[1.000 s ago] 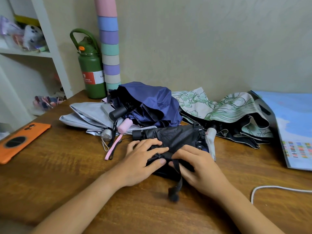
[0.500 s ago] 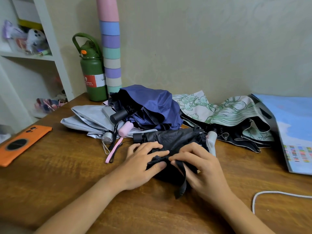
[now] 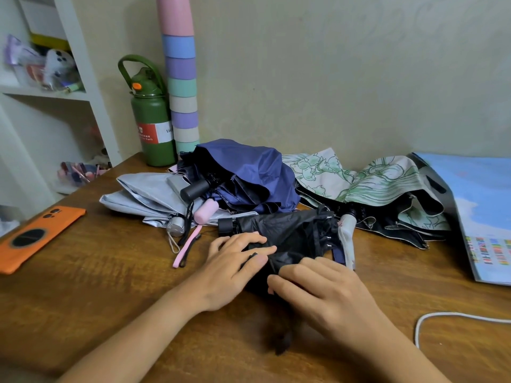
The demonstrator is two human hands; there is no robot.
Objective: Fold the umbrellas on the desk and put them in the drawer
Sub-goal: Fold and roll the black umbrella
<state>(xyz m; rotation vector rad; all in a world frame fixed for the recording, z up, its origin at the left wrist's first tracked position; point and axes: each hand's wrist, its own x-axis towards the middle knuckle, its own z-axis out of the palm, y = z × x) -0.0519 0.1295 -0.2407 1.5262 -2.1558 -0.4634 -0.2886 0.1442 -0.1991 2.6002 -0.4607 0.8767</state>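
A black folding umbrella (image 3: 290,230) lies across the wooden desk (image 3: 96,286), its black handle pointing left. My left hand (image 3: 235,266) presses and pinches its canopy near the handle end. My right hand (image 3: 326,288) grips the bunched fabric and the strap beside it; the strap's blurred end (image 3: 279,341) dangles toward me. Behind lie a navy umbrella (image 3: 249,172), a silver-grey umbrella (image 3: 143,192) with a pink handle (image 3: 206,211) on it, and a white umbrella with green flower print (image 3: 373,183). No drawer is in view.
An orange phone (image 3: 36,233) lies at the left edge. A green flask (image 3: 150,125) and a pastel striped tube (image 3: 181,78) stand at the wall. A white shelf unit (image 3: 83,64) is on the left, a blue booklet (image 3: 484,211) on the right, a white cable (image 3: 448,319) near it.
My right hand has slid along the black umbrella's fabric toward the left hand, drawing the strap in; its loose end now swings blurred under the umbrella. The view dipped slightly.
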